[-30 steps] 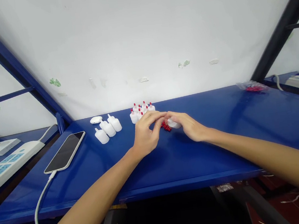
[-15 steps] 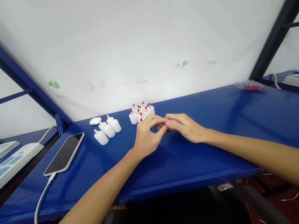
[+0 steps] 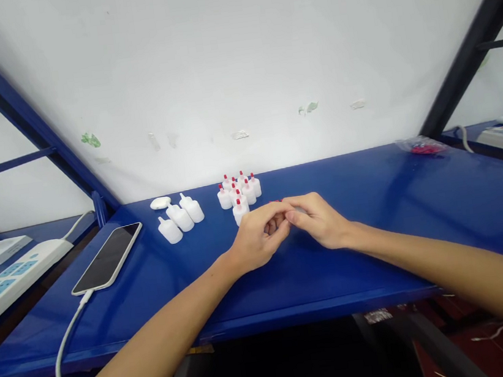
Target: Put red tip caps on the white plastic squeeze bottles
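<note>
My left hand [image 3: 261, 236] and my right hand [image 3: 321, 219] meet over the middle of the blue table, fingers bent together and fingertips touching. What they hold is mostly hidden by the fingers; a bit of red [image 3: 276, 201] shows just behind the fingertips. Behind my left hand stands a cluster of several small white bottles with red tips [image 3: 249, 194], the nearest one [image 3: 240, 213] close to my knuckles. Farther left are white bottles without red tips [image 3: 180, 219], standing in a slanting row.
A white oval case [image 3: 161, 203] lies behind the uncapped bottles. On the left is a phone [image 3: 108, 258] with a white cable [image 3: 69, 336]. A clear bag with red pieces [image 3: 424, 146] lies at the back right of the blue table [image 3: 419, 191].
Both hands have shifted slightly right and toward me, uncovering the nearest red-tipped bottle. The red bit now shows behind the fingertips instead of below them.
</note>
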### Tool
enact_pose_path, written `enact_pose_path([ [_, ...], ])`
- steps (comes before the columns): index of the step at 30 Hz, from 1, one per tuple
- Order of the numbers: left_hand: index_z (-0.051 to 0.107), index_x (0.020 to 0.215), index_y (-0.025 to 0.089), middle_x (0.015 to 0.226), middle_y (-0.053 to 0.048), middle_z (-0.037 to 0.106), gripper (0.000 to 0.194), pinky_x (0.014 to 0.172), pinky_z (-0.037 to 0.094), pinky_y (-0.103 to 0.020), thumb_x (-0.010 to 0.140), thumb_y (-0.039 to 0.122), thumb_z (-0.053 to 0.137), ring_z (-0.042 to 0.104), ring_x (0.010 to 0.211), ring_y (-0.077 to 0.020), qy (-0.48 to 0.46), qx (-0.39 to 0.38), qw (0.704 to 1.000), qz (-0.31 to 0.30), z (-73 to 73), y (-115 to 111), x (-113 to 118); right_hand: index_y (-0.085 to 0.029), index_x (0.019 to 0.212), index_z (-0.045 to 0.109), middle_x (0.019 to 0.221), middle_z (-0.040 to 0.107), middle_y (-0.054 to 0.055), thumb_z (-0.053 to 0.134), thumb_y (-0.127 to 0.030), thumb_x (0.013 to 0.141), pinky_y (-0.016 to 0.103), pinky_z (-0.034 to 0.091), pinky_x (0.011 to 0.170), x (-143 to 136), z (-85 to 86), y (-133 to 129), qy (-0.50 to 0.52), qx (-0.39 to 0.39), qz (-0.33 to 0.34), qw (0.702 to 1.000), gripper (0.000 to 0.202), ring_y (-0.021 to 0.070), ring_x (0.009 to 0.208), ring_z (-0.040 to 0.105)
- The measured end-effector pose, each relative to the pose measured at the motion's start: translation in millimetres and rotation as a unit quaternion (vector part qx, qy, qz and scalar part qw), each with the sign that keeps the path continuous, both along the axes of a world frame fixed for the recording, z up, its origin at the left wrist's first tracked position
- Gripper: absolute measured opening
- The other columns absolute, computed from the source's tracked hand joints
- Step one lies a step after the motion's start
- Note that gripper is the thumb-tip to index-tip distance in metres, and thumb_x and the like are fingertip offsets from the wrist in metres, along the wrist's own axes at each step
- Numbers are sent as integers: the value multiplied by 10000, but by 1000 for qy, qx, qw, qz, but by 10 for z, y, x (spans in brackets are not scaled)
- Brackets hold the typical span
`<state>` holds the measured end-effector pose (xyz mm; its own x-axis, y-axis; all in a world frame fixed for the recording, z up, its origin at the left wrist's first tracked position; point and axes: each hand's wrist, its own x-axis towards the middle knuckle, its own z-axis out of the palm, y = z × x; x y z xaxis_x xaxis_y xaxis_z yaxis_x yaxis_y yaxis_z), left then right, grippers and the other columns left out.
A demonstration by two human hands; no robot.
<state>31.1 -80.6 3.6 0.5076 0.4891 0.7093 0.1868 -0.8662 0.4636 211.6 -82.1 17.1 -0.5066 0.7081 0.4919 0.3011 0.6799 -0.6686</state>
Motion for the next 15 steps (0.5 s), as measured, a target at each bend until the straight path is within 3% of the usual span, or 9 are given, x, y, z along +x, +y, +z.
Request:
enact_pose_path([
  [4,524,976,185,713,29,517,99,537,376,-203,949,273,487,463,573,-82,-61,-32,997,43,22,65,-60,-185,836,537,708,525,-12,387,-499,960,276,348,623,9,-11,42,8,-12,-11,1000,370,138,634,460],
  [8,455,836,196,654,33,437,185,543,315,-254,930,348,410,382,558,-110,-147,12,979,138,147,266,-376,-187,785,540,678,539,-14,375,-441,983,277,351,642,31,-15,98,4,-14,-49,999,362,138,629,480],
  [9,418,758,198,611,41,382,221,541,292,-264,909,360,414,338,542,-111,-122,34,981,146,200,321,-482,-188,767,541,668,541,-17,389,-424,982,275,349,640,36,-17,114,-2,-13,-59,998,354,135,620,479],
  [11,369,665,197,561,53,310,261,537,255,-271,855,345,468,272,520,-102,31,24,990,137,321,408,-680,-188,745,548,651,547,-22,414,-396,975,273,343,628,44,-22,141,-14,-12,-76,997,337,130,597,475],
  [13,397,636,184,569,47,347,272,536,250,-259,853,318,492,301,538,-100,186,-80,972,119,436,452,-824,-187,735,559,639,555,-26,433,-372,966,270,339,614,51,-25,161,-21,-8,-89,996,322,124,576,471],
  [15,478,657,175,577,44,412,262,530,274,-243,848,343,537,356,546,-99,279,-193,937,79,517,457,-897,-185,743,576,635,568,-29,451,-354,958,266,339,603,55,-29,172,-26,-3,-95,995,301,119,562,474],
])
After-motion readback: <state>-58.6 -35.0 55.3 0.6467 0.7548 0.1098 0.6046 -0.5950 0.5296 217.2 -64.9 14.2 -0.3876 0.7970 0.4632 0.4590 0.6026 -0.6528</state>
